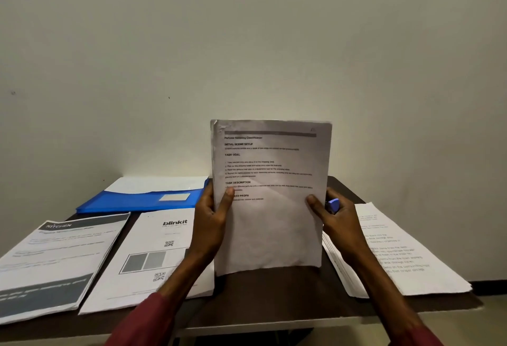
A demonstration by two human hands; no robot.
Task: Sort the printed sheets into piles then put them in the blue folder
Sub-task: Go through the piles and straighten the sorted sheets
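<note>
Right, both hands are up and sharing one load: the printed sheets (pixel 270 195) stand upright between them, front page facing the person, with the headings "TASK GOAL" and "TASK DESCRIPTION" readable. The top left corner is crumpled. The left hand (pixel 211 225) grips the left edge, its thumb (pixel 227 196) pressed flat on the front page and its fingers curled round behind. The right hand (pixel 336 222) pinches the right edge the same way, thumb on the front and fingers out of sight behind the paper. Tucked in that right hand, at the sheets' edge, sits a small blue object (pixel 333 204). It is mostly hidden, and what it is can't be told.

Beyond the left hand and out to its left, the blue folder (pixel 131 200) lies flat on the dark table (pixel 274 299), close to the wall (pixel 247 44), with white paper showing along its far side. Just left of the left wrist is the blinkit pile (pixel 153 249), its near corner passing under the forearm. Further left again, just beside it, lies the KITCHEN pile (pixel 55 258). Just outside the right hand a text pile (pixel 397 258) rests on the table, its left edges fanned beneath the wrist. Dark red sleeves (pixel 142 318) show at the bottom of the view.
</note>
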